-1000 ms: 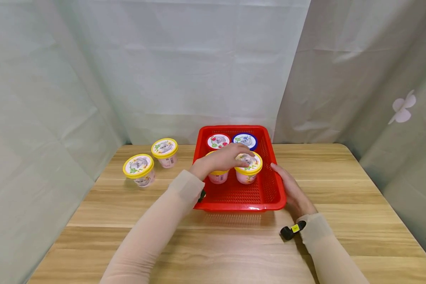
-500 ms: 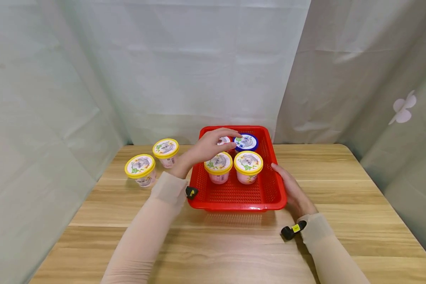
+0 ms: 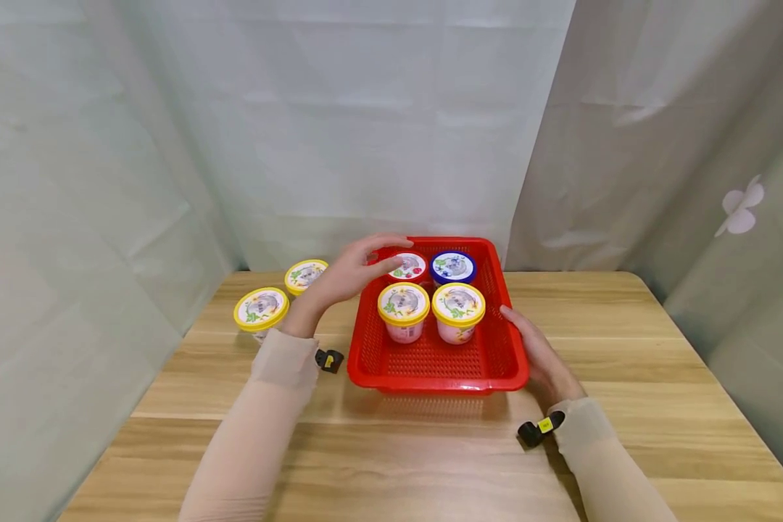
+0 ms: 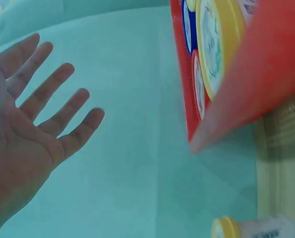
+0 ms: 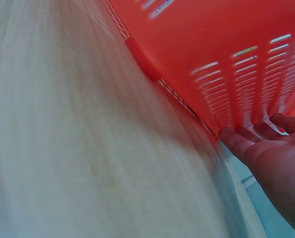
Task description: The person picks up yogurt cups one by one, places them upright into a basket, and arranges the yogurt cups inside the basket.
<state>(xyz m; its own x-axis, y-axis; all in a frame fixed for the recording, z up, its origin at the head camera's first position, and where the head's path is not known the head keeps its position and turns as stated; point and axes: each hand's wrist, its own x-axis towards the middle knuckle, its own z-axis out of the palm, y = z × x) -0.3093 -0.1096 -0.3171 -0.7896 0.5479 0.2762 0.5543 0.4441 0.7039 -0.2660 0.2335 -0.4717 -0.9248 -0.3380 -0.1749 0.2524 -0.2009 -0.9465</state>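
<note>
My left hand is lifted over the left edge of a red plastic basket, holding nothing. Its fingers are spread in the left wrist view. Inside the basket, a red-lidded tub and a blue-lidded tub stand at the back, with two yellow-lidded tubs, one on the left and one on the right, in front. Against the basket's right outer wall rests my right hand. In the right wrist view its fairly straight fingers touch the slotted wall.
Two more yellow-lidded tubs, a nearer one and a farther one, stand on the wooden table left of the basket; my left arm partly covers them. Pale curtains hang behind and at both sides.
My left hand has drawn back leftward from above the yellow-lidded tubs to the basket's left edge, uncovering them. The right hand stays at the basket's side. The whole view has shifted slightly down.
</note>
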